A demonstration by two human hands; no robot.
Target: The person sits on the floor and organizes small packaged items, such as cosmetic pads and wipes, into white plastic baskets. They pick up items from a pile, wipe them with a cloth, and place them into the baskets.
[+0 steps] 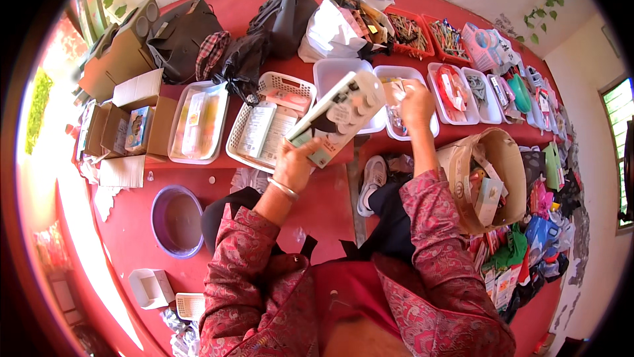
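My left hand point(295, 167) is closed around the lower end of a long flat package point(343, 114), pale grey-green with black and white printed shapes. The package is held tilted above the trays, its upper end leaning right. Over a white tray point(415, 138) of small packets, my right hand point(417, 107) is closed, its fingertips bent down near a beige packet point(394, 90). Whatever it pinches cannot be made out. Left of the package stands a white perforated basket point(232, 138) with flat pale packs. Behind the package, a white tray point(333, 66) is partly hidden.
Clear trays point(222, 139) and open cardboard boxes point(158, 134) line the red ledge at left. A brown bin point(512, 159) of packages stands by my right forearm. Bags point(281, 17) and red crates point(430, 43) sit behind. A purple tub point(162, 228) is on the lower left.
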